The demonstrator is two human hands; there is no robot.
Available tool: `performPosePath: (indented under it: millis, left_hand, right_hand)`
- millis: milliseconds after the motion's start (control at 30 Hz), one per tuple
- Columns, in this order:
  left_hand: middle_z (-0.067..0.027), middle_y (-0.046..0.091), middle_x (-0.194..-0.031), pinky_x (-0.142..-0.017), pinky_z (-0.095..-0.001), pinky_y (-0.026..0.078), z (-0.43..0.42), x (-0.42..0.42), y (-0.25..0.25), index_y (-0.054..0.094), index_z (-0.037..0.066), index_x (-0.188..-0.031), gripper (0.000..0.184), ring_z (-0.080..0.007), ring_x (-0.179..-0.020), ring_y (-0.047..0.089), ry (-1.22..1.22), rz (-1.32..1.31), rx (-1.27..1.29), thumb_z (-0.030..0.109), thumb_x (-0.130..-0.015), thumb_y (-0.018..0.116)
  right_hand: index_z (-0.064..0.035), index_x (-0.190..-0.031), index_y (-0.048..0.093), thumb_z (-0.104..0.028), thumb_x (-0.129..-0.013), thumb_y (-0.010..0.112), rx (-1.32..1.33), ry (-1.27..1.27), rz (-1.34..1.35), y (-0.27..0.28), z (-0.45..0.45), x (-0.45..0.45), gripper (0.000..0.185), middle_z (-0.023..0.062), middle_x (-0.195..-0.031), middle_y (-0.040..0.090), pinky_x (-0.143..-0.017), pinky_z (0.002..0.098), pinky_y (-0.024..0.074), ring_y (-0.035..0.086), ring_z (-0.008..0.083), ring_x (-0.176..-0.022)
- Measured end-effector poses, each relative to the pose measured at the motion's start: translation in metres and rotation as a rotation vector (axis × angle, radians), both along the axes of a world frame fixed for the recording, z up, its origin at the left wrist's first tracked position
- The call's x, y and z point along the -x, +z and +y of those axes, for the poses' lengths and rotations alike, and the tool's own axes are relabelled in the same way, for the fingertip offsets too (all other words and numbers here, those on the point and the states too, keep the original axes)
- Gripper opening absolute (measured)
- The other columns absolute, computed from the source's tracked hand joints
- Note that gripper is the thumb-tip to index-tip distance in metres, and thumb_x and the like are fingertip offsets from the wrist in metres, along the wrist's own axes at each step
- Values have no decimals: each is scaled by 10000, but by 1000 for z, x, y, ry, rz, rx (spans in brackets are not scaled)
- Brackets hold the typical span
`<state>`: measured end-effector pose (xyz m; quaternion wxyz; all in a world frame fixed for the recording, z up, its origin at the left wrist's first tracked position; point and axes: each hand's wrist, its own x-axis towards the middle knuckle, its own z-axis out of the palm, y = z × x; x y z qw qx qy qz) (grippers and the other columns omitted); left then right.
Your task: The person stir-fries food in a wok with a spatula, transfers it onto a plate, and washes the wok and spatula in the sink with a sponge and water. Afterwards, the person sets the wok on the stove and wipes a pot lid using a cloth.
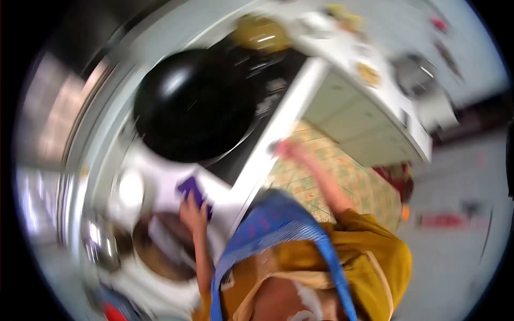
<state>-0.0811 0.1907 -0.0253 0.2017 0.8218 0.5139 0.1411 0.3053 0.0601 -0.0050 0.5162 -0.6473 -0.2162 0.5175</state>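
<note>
My left hand (193, 214) is on a purple cloth-like thing (194, 191) on the white counter, between the wok and the sink. Its fingers bend over the near end of the purple thing. My right hand (288, 150) reaches to the white front edge of the counter beside the stove. Motion smears its fingers, and a small dark spot (274, 147) shows at their tips; whether they grip it I cannot tell. A large black wok (195, 107) covers much of the black stove (284, 75).
A yellowish round pot or lid (262, 33) stands at the stove's far end. Left of my arm, a brown round basin (166, 249) holds something pale, near a shiny metal bowl (99, 241). A side counter (396, 115) bears a plate of food (368, 75). Tiled floor (305, 182) lies below.
</note>
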Motion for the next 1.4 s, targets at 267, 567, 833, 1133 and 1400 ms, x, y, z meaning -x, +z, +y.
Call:
performPosePath:
  millis: [267, 567, 833, 1133, 1400]
  left_hand:
    - [-89, 570, -840, -644, -291, 471, -18, -50, 14, 503, -23, -1006, 297, -186, -703, 545, -144, -868, 803, 156, -789, 596]
    - [-112, 513, -1033, -886, -301, 345, -101, -223, 78, 484, -31, -1026, 269, -204, -967, 472, -448, -974, 475, 193, -877, 484]
    - [-136, 591, -941, -771, -340, 487, -78, -268, 84, 519, 13, -1032, 286, -225, -813, 597, -266, -1169, 1565, 244, -873, 463]
    - [-91, 604, -876, -634, -260, 511, -170, -297, 114, 550, 12, -1031, 257, -149, -758, 599, -297, -863, 1749, 194, -867, 474]
    - [-133, 574, -1006, -752, -346, 501, -204, -321, 147, 460, 9, -1129, 341, -214, -860, 597, -291, -963, 1844, 162, -829, 511]
  right_hand:
    - [-114, -1200, 464, -467, -851, 478, -15, 221, 196, 10, -27, 101, 496, 33, -1063, 529, -773, 256, 413, 488, 95, -940]
    - [-40, -1212, 381, -436, -903, 373, -450, -531, 174, 52, -20, 124, 502, 61, -1165, 425, -937, 256, 291, 378, 148, -1104]
    - [-32, -1347, 234, -457, -860, 459, -227, 250, -130, 160, -117, 62, 684, 165, -1408, 171, -1054, 357, 156, 144, 282, -1310]
    - [-37, -1374, -6, -591, -856, 251, -687, 632, 932, 111, -162, -36, 800, 302, -1366, 142, -972, 531, 277, 254, 414, -1248]
    - [-49, -1360, 202, -446, -840, 481, -440, 145, -218, 128, -221, -131, 712, 158, -1327, 350, -991, 366, 282, 357, 259, -1216]
